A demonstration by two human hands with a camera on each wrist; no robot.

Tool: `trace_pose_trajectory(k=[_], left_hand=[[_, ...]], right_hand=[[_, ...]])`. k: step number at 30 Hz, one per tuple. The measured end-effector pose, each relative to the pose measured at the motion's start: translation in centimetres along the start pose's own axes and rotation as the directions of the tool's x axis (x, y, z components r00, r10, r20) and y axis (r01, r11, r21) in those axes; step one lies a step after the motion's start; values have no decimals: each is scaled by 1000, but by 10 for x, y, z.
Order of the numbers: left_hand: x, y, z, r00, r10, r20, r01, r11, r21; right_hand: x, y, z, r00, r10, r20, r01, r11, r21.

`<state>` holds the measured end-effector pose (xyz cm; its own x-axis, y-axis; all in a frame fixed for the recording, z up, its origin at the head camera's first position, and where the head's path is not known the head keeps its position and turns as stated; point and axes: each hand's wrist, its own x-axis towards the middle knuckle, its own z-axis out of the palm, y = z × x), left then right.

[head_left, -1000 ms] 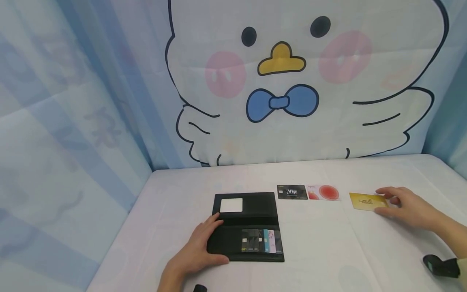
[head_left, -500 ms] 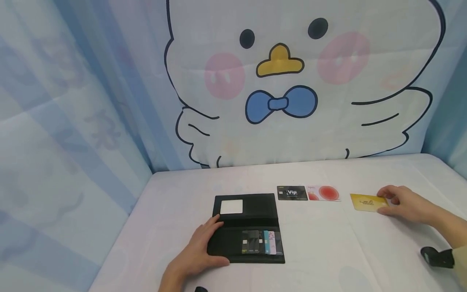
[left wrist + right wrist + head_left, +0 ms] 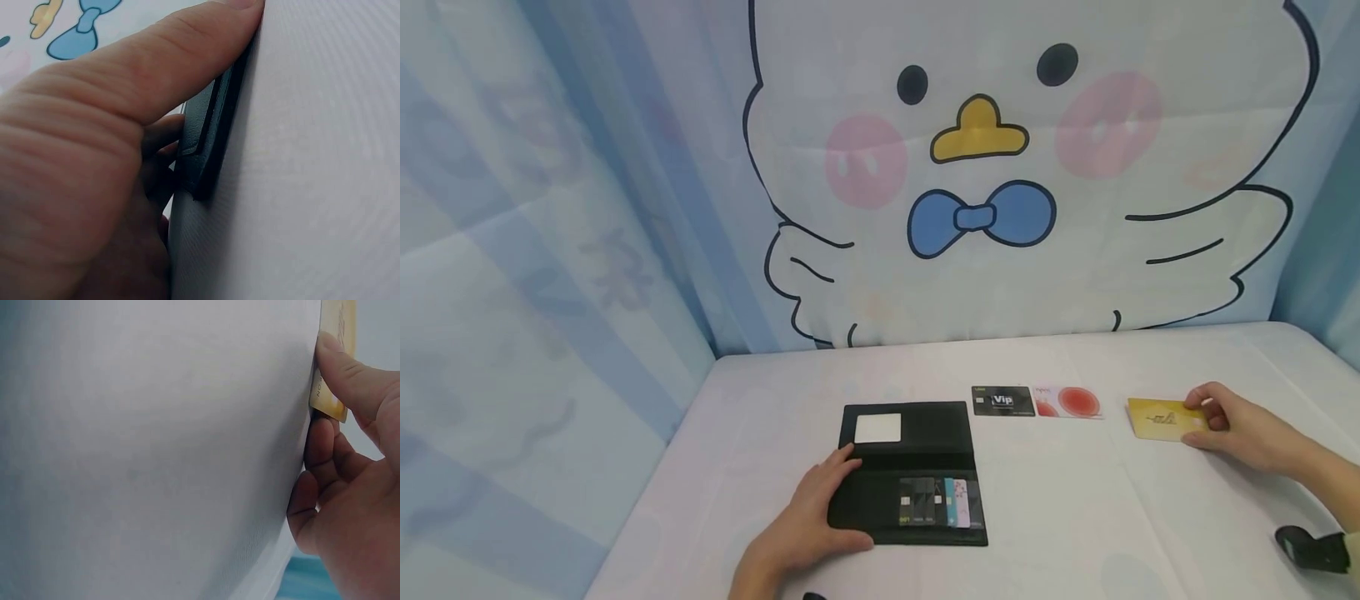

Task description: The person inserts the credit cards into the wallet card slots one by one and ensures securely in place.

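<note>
My left hand (image 3: 808, 512) rests at the left side of an open black wallet (image 3: 880, 500). Its fingertips touch the left edge, and the thumb lies along the near edge, as the left wrist view also shows. Several bank-style cards (image 3: 925, 502) sit in the wallet's near half; a white rectangle (image 3: 877, 428) shows on its far half. Over to the right, my right hand (image 3: 1251, 429) pinches a gold card (image 3: 1161, 419) by its right end. In the right wrist view, the thumb (image 3: 353, 378) covers part of that gold card, close to the tabletop.
A black VIP card (image 3: 1003, 401) and a white card with red circles (image 3: 1069, 402) lie side by side on the white-covered table (image 3: 1052, 517), right of the wallet's far half. Behind stands a curtain (image 3: 865, 283) with a cartoon bird.
My right hand and the gold card have shifted slightly to the right. The left hand stays on the wallet, and the other cards have not moved.
</note>
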<state>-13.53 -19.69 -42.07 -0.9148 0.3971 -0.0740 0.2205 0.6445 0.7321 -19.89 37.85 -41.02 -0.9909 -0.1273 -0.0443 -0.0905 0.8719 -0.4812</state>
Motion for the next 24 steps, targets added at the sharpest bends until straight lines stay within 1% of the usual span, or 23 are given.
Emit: trace_pose_trajectory(k=[5, 11, 13, 20, 24], left_hand=[[0, -1, 0, 1000, -7, 0, 7, 1000, 2], [1, 0, -1, 1000, -15, 3, 15, 1000, 2], [2, 1, -2, 1000, -21, 3, 21, 1000, 3], [3, 0, -1, 1000, -26, 2, 25, 1000, 10], [2, -2, -1, 1000, -31, 5, 31, 999, 8]], right_hand=[[-2, 0, 1, 1000, -15, -12, 15, 1000, -18], [-5, -3, 2, 999, 35, -19, -35, 999, -3], [-6, -3, 3, 999, 40, -29, -40, 999, -2], [-12, -5, -2, 998, 9, -64, -8, 1000, 8], [-13, -14, -1, 995, -36, -92, 40, 998, 39]])
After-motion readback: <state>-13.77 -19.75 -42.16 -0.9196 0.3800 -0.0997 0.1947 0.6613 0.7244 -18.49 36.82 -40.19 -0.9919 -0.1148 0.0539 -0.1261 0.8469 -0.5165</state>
